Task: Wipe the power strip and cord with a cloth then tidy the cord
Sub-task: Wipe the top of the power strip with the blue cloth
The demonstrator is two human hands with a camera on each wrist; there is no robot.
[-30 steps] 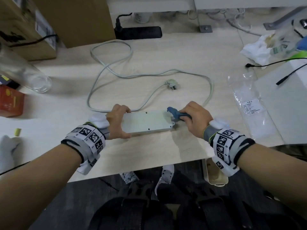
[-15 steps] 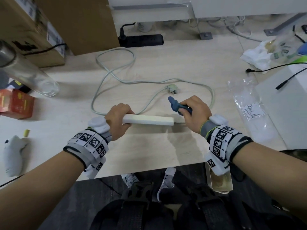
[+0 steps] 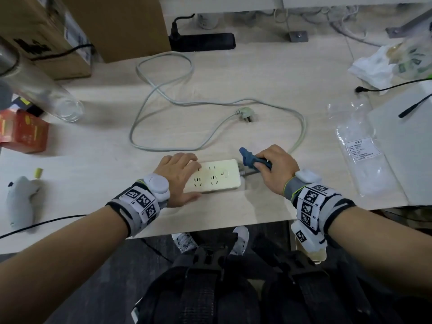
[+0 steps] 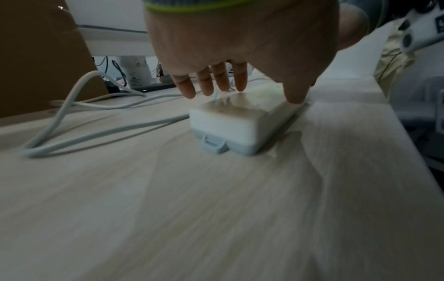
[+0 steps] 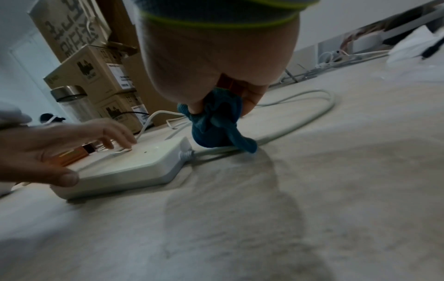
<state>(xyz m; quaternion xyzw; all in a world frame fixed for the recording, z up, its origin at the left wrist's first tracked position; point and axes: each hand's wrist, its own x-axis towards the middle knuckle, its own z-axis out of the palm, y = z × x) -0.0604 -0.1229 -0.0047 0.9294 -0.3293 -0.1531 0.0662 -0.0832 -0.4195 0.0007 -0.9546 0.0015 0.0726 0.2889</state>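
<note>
Left hand [image 3: 178, 175] rests flat, fingers straight, on the power strip [image 3: 216, 176], sockets up on the bench [image 3: 280, 85]; right hand [image 3: 275, 170] grips the blue cloth [image 3: 249, 157] beside its cord [image 3: 301, 127].

power strip [image 3: 216, 175] flat, sockets up, near table [image 3: 93, 178] edge | left hand [image 3: 178, 176] resting on its left end | right hand [image 3: 274, 170] gripping blue cloth [image 3: 248, 158] at its right end

Head view is looking steeply down from above onto the power strip [image 3: 214, 175] on the table [image 3: 268, 73], taking in both forearms and the whole cord loop beyond the strip. Left wrist view is sitting low and close, facing along the fingers at the strip's [image 4: 236, 121] end. Right wrist view is sitting equally low on the opposite side, facing the cord end of the strip [image 5: 129, 163]; all three are sharing the strip.
</note>
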